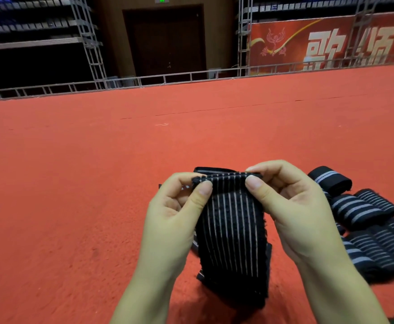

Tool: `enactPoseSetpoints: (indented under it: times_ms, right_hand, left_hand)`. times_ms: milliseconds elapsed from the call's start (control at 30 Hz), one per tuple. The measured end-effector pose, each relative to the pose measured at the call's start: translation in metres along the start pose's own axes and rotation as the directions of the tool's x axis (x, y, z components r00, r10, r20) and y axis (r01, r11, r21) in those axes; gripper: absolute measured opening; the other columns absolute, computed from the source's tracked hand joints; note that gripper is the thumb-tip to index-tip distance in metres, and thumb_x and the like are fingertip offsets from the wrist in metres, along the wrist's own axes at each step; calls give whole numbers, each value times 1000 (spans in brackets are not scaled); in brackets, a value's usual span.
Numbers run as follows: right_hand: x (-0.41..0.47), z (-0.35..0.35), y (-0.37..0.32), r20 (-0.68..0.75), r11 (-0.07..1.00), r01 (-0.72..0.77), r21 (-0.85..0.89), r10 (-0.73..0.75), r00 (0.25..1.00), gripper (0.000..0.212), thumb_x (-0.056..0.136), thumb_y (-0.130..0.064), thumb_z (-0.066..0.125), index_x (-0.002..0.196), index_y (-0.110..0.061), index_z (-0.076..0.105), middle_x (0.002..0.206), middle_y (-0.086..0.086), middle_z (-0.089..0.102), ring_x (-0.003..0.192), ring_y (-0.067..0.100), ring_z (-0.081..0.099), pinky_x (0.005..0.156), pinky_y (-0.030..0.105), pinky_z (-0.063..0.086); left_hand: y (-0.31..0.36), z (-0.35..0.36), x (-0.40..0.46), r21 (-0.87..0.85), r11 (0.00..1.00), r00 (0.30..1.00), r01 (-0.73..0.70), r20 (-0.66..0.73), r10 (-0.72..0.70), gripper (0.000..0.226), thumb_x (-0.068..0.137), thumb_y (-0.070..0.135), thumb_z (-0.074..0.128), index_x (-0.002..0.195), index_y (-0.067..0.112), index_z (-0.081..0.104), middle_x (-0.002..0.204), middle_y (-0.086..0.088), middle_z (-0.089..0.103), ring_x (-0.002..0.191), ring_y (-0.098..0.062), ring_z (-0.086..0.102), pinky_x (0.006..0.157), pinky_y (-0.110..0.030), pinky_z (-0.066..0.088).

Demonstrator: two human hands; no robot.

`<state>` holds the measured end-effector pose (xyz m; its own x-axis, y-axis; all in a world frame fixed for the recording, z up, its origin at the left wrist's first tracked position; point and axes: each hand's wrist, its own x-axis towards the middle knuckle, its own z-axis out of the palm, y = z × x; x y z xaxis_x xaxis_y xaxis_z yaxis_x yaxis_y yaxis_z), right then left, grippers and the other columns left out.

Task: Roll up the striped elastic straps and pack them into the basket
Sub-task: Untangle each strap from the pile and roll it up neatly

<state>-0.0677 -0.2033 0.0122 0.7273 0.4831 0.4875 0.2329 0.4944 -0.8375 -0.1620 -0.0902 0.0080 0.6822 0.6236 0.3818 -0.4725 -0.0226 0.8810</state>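
Note:
A black elastic strap with thin pale stripes (232,230) hangs in front of me above the red carpet. My left hand (177,216) pinches its folded top edge at the left corner, and my right hand (291,206) pinches the same edge at the right corner. The strap's lower part trails down onto other straps beneath it. To the right lie several rolled striped straps (364,206), with one roll (329,181) farthest from me. No basket is in view.
Red carpet (98,183) covers the floor all around. A low metal truss rail (144,79) runs along its far edge, with a dark door (165,38) and a red banner (331,43) behind it.

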Motion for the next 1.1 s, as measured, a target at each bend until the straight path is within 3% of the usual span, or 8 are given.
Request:
enactPoseSetpoints:
  times_ms: [233, 433, 533, 633, 733, 900, 1000, 1100]
  right_hand:
    - [-2, -4, -9, 130, 996, -58, -62, 66, 989, 17, 70, -13, 71, 78, -28, 76, 73, -8, 71, 65, 2, 63, 52, 19, 51]
    - [0, -6, -4, 42, 975, 86, -206, -79, 996, 33, 76, 2, 74, 77, -30, 77, 73, 0, 72, 64, 7, 59, 59, 24, 52]
    - [0, -9, 0, 9, 960, 82, -268, -82, 997, 30, 78, 1, 74, 80, -30, 76, 75, 12, 71, 64, 22, 58, 65, 42, 53]
    - [1, -13, 2, 28, 945, 45, -324, -38, 999, 30, 76, -4, 69, 79, -33, 77, 82, 13, 72, 84, 46, 61, 75, 56, 52]
    - [3, -16, 1, 51, 946, -14, -323, 32, 998, 46, 80, 17, 60, 77, -26, 76, 88, -6, 76, 92, 33, 65, 81, 50, 52]
    - [3, -18, 3, 73, 951, -40, -305, 65, 995, 50, 82, 22, 50, 74, -20, 75, 91, -7, 75, 89, 15, 70, 74, 41, 58]
    - [4, -20, 6, 37, 971, -110, -212, 120, 992, 47, 90, 11, 46, 75, -21, 78, 92, -3, 75, 90, 10, 70, 64, 23, 56]
    - [4, -21, 7, 94, 980, -164, -110, 175, 980, 24, 88, -25, 53, 93, -30, 75, 99, 2, 74, 90, 12, 69, 64, 25, 55]
  left_hand:
    - [-3, 3, 4, -30, 1000, 998, 8, -57, -10, 7, 75, 32, 61, 76, 29, 68, 63, -1, 67, 56, -12, 59, 51, -22, 46]
    - [-13, 5, 5, 24, 972, 972, 232, 29, -232, 55, 73, 60, 46, 95, 15, 69, 92, -3, 76, 89, -16, 72, 73, -27, 55]
    - [-16, 4, 5, -12, 954, 953, 300, 51, -299, 59, 75, 59, 46, 98, 11, 70, 94, -8, 76, 90, -18, 72, 72, -27, 57]
    - [-15, 4, 7, -55, 958, 960, 280, 8, -280, 50, 77, 54, 49, 84, 11, 72, 83, -7, 76, 76, -15, 72, 63, -23, 56]
    - [-15, 5, 6, -32, 971, 971, 238, -28, -239, 48, 75, 55, 49, 63, 16, 74, 67, -1, 71, 62, -9, 66, 53, -19, 51]
    - [-15, 7, 4, 42, 989, 990, 143, 10, -144, 42, 80, 52, 48, 59, 25, 74, 62, 3, 69, 57, -4, 64, 53, -15, 46]
    - [-21, 1, 6, 64, 991, 993, 115, 32, -117, 37, 89, 48, 57, 81, 17, 77, 82, -9, 75, 75, -16, 70, 66, -25, 52]
    - [-21, 1, 6, 71, 993, 993, 89, 65, -94, 35, 92, 41, 57, 89, 10, 74, 83, -8, 75, 74, -15, 70, 64, -23, 52]
